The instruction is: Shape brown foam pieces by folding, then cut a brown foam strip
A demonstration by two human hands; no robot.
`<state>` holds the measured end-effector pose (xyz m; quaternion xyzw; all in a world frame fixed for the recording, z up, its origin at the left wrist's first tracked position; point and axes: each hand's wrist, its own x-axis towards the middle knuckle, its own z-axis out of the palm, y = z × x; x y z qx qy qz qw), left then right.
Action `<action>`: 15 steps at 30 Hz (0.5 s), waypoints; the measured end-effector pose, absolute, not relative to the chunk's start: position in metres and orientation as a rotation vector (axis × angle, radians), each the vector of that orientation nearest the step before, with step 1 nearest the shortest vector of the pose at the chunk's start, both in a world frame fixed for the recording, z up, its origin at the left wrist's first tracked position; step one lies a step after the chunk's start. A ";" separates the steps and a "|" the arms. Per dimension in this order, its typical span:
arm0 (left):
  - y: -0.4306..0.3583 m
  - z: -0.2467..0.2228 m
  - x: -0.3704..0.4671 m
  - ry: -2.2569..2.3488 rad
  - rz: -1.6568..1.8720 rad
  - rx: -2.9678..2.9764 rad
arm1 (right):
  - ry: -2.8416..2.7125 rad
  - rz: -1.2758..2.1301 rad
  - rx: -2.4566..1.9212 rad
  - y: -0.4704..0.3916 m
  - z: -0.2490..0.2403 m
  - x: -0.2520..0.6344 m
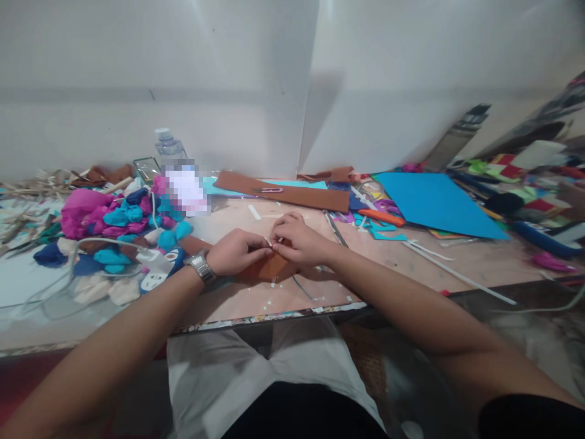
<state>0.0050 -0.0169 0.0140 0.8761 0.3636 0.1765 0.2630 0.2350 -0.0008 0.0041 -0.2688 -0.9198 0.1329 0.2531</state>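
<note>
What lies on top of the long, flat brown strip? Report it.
Small, U-shaped, pink-handled snips lie on the brown strip; the patch they cover cannot be seen.

Looks like a craft workshop to me; the worktable [397, 274] is sprinkled with tiny offcuts, there's a big blue sheet [439, 204], little snips [273, 190] on a brown strip [315, 196]; plus crumpled pink bundles [82, 210] and thin sticks [18, 210] piled up

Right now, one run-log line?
left hand: fingertips at brown piece; right hand: fingertips at brown piece; pink snips: on brown strip, beyond hands; blue sheet: right of hands
</note>
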 end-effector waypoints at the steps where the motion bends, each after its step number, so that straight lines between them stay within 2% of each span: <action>1: -0.017 0.014 0.005 0.984 0.480 2.353 | -2.496 0.359 -0.736 -0.001 0.004 0.235; 15: -0.015 0.013 0.005 1.008 0.476 2.257 | -2.475 0.278 -0.770 -0.001 0.007 0.238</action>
